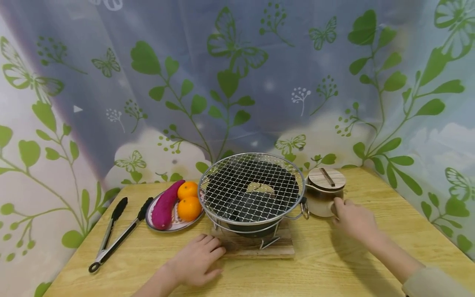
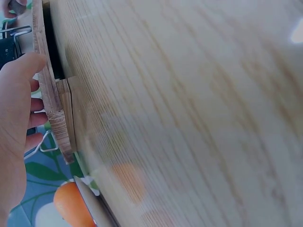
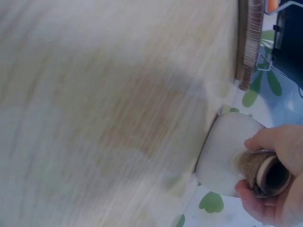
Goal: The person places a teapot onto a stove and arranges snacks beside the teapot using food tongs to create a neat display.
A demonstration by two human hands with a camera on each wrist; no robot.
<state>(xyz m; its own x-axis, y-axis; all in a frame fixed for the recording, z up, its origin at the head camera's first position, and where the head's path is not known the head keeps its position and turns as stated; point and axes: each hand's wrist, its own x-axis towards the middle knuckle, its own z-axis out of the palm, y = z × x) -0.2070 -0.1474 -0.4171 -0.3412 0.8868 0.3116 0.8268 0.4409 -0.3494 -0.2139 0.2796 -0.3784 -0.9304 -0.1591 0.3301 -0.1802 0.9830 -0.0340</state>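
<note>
My right hand [image 1: 355, 220] grips the short hollow side handle [image 3: 258, 165] of a pale ceramic pot [image 3: 225, 151], thumb on one side and fingers on the other. Twine appears to wrap the handle. The pot stands on the table, covered by a round wooden lid [image 1: 322, 178]. To its left is a round tabletop grill [image 1: 256, 227] topped with a wire mesh [image 1: 226, 192]; a pale piece [image 1: 260, 188] shows at the mesh. My left hand [image 1: 196, 258] rests with relaxed fingers at the left edge of the wooden board [image 1: 259, 252] beneath the grill.
An oval plate [image 1: 177, 226] left of the grill bears a purple sweet potato [image 1: 165, 208] and two oranges [image 1: 189, 208]. Black-tipped tongs [image 1: 118, 240] lie spread farther left. A leaf-patterned cloth [image 1: 237, 103] hangs behind the wooden table [image 1: 319, 268].
</note>
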